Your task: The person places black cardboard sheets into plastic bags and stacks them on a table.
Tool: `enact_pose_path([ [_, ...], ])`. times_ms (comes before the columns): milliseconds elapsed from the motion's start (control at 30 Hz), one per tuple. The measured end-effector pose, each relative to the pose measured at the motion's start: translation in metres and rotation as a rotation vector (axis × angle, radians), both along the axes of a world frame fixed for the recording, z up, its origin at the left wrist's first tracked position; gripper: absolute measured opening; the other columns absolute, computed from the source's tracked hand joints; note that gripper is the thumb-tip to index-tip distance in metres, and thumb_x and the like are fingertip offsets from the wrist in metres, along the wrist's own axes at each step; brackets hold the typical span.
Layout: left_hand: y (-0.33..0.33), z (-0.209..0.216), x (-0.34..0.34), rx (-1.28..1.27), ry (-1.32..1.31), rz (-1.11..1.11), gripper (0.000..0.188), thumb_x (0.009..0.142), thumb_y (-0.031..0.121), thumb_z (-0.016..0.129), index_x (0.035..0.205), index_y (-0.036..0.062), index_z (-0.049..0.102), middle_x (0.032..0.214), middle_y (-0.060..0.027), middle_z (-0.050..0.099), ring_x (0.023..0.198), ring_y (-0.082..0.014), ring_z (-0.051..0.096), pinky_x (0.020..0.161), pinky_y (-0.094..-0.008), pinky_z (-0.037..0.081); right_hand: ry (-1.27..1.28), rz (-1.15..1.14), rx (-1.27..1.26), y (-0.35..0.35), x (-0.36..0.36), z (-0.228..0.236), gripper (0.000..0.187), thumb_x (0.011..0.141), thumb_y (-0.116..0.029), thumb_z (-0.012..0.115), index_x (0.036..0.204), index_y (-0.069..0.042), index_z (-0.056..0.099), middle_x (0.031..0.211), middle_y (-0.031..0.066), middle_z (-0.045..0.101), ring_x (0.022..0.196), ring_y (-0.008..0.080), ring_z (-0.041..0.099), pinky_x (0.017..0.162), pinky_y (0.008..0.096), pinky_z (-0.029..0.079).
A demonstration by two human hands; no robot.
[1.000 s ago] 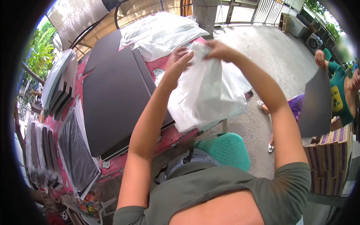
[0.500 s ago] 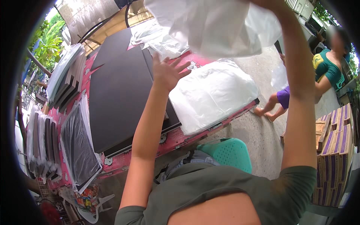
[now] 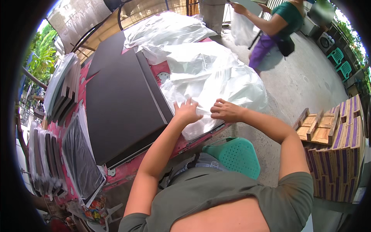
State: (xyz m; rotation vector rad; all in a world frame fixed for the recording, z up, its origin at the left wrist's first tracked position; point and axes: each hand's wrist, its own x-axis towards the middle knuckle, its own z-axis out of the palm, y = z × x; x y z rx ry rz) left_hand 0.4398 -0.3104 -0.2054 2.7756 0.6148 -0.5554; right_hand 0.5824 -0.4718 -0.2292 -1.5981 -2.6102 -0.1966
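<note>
Co-worker [image 3: 270,27] cut off above; table [image 3: 127,170] mostly covered.

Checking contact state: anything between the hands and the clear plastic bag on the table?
Nothing visible. The left hand and right hand both rest flat on the clear plastic bag, beside the dark board.

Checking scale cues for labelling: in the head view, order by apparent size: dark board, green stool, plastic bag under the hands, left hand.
1. Dark board
2. Plastic bag, close to the board in spread, and crumpled, so those two are unsure
3. Green stool
4. Left hand; it is nearer the camera than the stool, yet looks smallest
</note>
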Motion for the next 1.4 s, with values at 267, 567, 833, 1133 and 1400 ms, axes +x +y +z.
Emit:
enact_pose_path([
  [267, 0.008, -0.016, 0.002, -0.111, 0.139, 0.108, 0.071, 0.074, 0.051, 0.056, 0.126, 0.0059, 0.040, 0.122, -0.0195, 0.047, 0.107, -0.0304, 0.051, 0.090, -0.0439, 0.038, 0.709, -0.604, -0.196, -0.021, 0.001, 0.026, 0.033, 0.068, -0.018, 0.068, 0.095, -0.005, 0.054, 0.085, 0.0122, 0.058, 0.084, 0.0250, 0.057, 0.075, 0.0349, 0.043],
  [567, -0.007, -0.018, -0.027, -0.441, -0.531, 0.076, 0.059, 0.071, 0.027, 0.071, 0.118, 0.0050, 0.042, 0.100, -0.0134, 0.058, 0.095, -0.0246, 0.057, 0.081, -0.0372, 0.043, 0.976, -0.785, 0.137, 0.016, 0.020, 0.048, 0.014, 0.084, -0.013, 0.052, 0.090, -0.001, 0.051, 0.079, 0.0177, 0.058, 0.076, 0.0340, 0.057, 0.066, 0.0375, 0.043],
  [833, 0.011, 0.086, -0.039, -1.373, -1.484, 0.509, 0.014, 0.088, 0.016, 0.053, 0.082, 0.0028, 0.054, 0.070, -0.0025, 0.058, 0.063, -0.0070, 0.054, 0.057, -0.0220, 0.046, 0.751, -0.642, 0.172, 0.007, -0.003, 0.148, 0.023, 0.079, -0.022, 0.065, 0.080, -0.001, 0.056, 0.060, -0.0059, 0.046, 0.054, 0.0049, 0.039, 0.050, 0.0215, 0.035],
  [1133, 0.021, 0.117, -0.090, -1.305, -1.507, 0.785, 0.021, 0.085, 0.028, 0.058, 0.078, 0.0096, 0.052, 0.061, 0.0027, 0.049, 0.050, -0.0041, 0.047, 0.045, -0.0205, 0.042, 0.888, -0.592, 0.581, 0.022, -0.038, 0.150, 0.016, 0.084, -0.010, 0.056, 0.094, 0.001, 0.062, 0.066, 0.0005, 0.057, 0.058, 0.0054, 0.051, 0.052, 0.0201, 0.041],
  [1400, 0.218, 0.033, -0.566, -0.150, -1.574, 1.385, 0.029, 0.077, 0.009, 0.055, 0.104, 0.0060, 0.046, 0.086, -0.0037, 0.048, 0.068, -0.0127, 0.046, 0.057, -0.0258, 0.041, 1.588, -1.921, 1.040, -0.341, 0.195, 0.023, 0.032, 0.077, -0.028, 0.059, 0.098, -0.005, 0.060, 0.073, 0.0030, 0.052, 0.066, 0.0134, 0.050, 0.057, 0.0311, 0.044],
])
